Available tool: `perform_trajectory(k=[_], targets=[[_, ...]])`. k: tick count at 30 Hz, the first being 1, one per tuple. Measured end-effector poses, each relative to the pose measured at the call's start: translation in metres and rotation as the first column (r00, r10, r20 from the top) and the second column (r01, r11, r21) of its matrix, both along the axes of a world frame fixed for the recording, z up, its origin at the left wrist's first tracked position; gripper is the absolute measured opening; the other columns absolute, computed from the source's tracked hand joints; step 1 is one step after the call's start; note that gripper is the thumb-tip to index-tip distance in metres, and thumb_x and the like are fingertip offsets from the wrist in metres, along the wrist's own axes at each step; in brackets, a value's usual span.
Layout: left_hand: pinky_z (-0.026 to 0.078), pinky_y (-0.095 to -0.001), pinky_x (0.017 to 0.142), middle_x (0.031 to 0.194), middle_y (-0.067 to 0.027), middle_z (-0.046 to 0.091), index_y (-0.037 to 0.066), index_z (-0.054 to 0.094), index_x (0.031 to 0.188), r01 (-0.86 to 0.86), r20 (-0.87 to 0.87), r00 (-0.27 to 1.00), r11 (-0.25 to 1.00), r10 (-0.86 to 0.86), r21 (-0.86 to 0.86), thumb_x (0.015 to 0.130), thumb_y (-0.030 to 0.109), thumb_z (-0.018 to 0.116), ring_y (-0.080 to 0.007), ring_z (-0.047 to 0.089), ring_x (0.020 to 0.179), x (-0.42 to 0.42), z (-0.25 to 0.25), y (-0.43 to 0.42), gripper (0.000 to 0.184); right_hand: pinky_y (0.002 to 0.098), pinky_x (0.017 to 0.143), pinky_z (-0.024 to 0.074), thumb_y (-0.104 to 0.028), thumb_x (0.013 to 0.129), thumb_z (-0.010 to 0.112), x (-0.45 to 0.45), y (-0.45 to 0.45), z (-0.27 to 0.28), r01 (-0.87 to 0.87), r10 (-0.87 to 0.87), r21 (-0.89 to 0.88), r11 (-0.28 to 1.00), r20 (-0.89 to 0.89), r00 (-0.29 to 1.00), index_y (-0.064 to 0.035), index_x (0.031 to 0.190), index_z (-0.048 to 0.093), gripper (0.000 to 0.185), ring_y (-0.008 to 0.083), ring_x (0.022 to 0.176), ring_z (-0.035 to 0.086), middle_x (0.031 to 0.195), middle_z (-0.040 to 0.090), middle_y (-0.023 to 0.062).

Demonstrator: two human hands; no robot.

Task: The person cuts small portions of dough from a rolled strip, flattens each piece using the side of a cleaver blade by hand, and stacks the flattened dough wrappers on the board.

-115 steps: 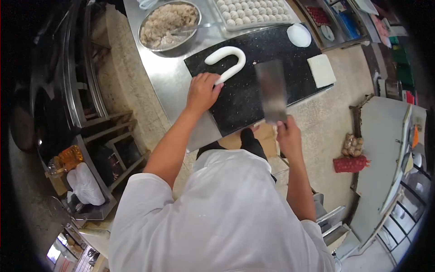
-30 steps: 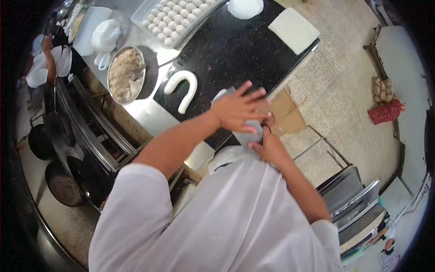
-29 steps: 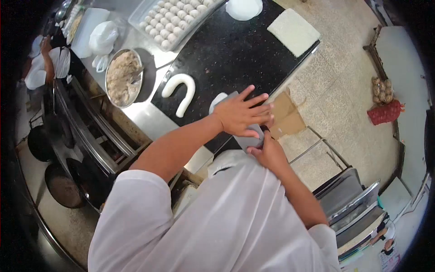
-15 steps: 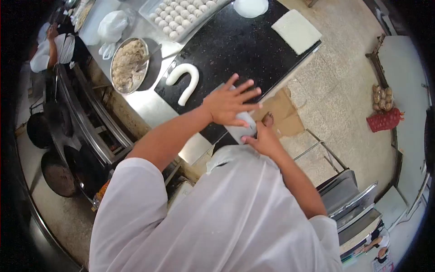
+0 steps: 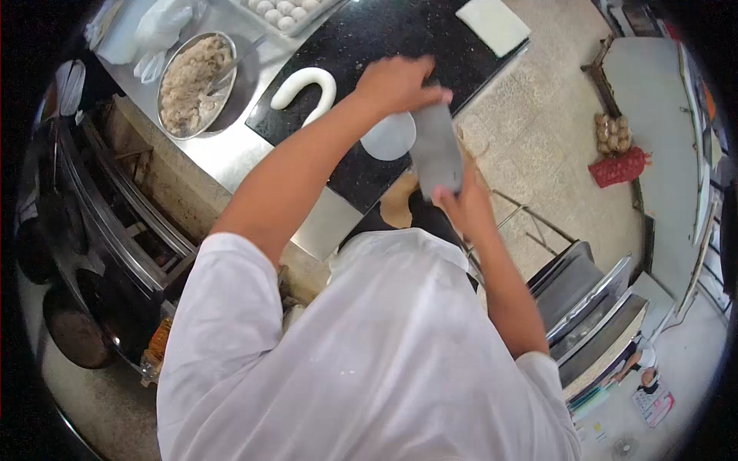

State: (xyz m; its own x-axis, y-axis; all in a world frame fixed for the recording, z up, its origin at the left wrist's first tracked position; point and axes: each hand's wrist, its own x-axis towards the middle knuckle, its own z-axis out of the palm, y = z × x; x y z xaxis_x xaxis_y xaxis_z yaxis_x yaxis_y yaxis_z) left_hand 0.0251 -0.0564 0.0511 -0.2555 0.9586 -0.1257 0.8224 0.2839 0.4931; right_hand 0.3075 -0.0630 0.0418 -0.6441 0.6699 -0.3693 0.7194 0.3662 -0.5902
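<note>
A flat round white dough disc [image 5: 389, 137] lies on the black board [image 5: 360, 48] near its front edge. My right hand [image 5: 464, 201] grips the near end of a wide metal blade [image 5: 437, 146], held tilted just right of the disc. My left hand [image 5: 398, 83] is above the board at the blade's far end, its fingers bent; whether it holds anything is hidden. Left of my left hand, a curved white dough roll [image 5: 311, 79] rests on the board, its near end partly behind my left forearm.
A metal bowl of pale filling [image 5: 192, 88] with a utensil stands at the left. Behind are a tray of round dough pieces [image 5: 286, 21] and a white plastic bag [image 5: 163, 27]. A white square cloth [image 5: 493, 25] lies at the board's right corner. Another person [image 5: 644, 359] is far off at lower right.
My left hand has lifted off the blade and moved forward, its spread fingers now bent. The blade has shifted right, uncovering the flat disc. The view has also shifted.
</note>
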Motion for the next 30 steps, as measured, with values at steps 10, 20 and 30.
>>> perform_trajectory(k=[10, 20, 30], targets=[[0.055, -0.0369, 0.07, 0.085, -0.0162, 0.071, 0.002, 0.069, 0.108, -0.468, 0.432, 0.831, 0.861, 0.351, 0.199, 0.089, 0.02, 0.076, -0.0279, 0.07, 0.076, 0.025, -0.026, -0.101, 0.027, 0.0553, 0.075, 0.0519, -0.021, 0.09, 0.071, 0.004, 0.031, 0.042, -0.105, 0.098, 0.065, 0.992, 0.101, 0.99, 0.0052, 0.114, 0.056, 0.039, 0.051, 0.09, 0.067, 0.091, 0.068, 0.0316], [0.051, -0.0249, 0.073, 0.098, 0.0009, 0.067, 0.004, 0.069, 0.12, -0.629, 0.651, 0.625, 0.771, 0.431, 0.094, 0.097, 0.01, 0.068, -0.0086, 0.061, 0.083, 0.046, 0.006, -0.105, 0.024, 0.056, 0.079, 0.052, -0.025, 0.088, 0.074, -0.039, 0.056, -0.004, -0.479, 0.482, -0.222, 0.849, -0.047, 0.875, 0.0044, 0.115, 0.055, 0.044, 0.0504, 0.09, 0.067, 0.091, 0.068, 0.031], [0.051, -0.0352, 0.098, 0.119, -0.0154, 0.068, 0.001, 0.06, 0.135, -0.835, 0.839, 0.37, 0.538, 0.399, 0.113, 0.102, 0.021, 0.059, -0.0229, 0.066, 0.108, -0.083, -0.027, 0.114, 0.038, 0.0448, 0.073, 0.0541, -0.025, 0.09, 0.076, 0.032, 0.186, 0.029, -0.299, 0.266, -0.321, 0.899, -0.146, 0.953, 0.0009, 0.107, 0.062, 0.035, 0.0405, 0.085, 0.072, 0.091, 0.073, 0.023]])
